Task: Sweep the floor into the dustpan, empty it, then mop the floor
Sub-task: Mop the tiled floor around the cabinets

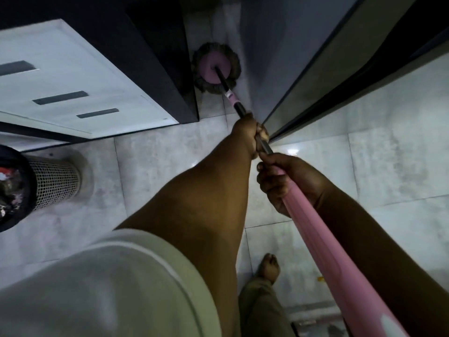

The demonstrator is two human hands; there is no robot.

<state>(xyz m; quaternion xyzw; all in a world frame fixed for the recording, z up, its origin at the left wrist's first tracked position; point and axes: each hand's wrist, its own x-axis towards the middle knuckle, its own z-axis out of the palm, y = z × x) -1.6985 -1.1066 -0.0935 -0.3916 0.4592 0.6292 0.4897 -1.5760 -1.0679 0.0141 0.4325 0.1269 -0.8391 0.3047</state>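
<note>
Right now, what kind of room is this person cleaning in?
Probably a home, maybe a hallway or a room's corner. The floor has big pale tiles, a mesh wastebasket stands beside a white cabinet, and the round mop head is pushed into the narrow gap between dark-edged furniture.

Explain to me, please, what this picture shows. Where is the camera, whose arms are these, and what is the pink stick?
There is no machine here. A person wears one camera on the head, and it looks down, so you see that person's own arms and a bare foot on the tiled floor.

The pink stick is the handle of a mop. The left hand grips it lower down, on the dark part, and the right hand grips the pink part. The round mop head rests on the floor in a narrow gap between a dark cabinet and a grey panel. At the left stands a mesh bin.
</note>
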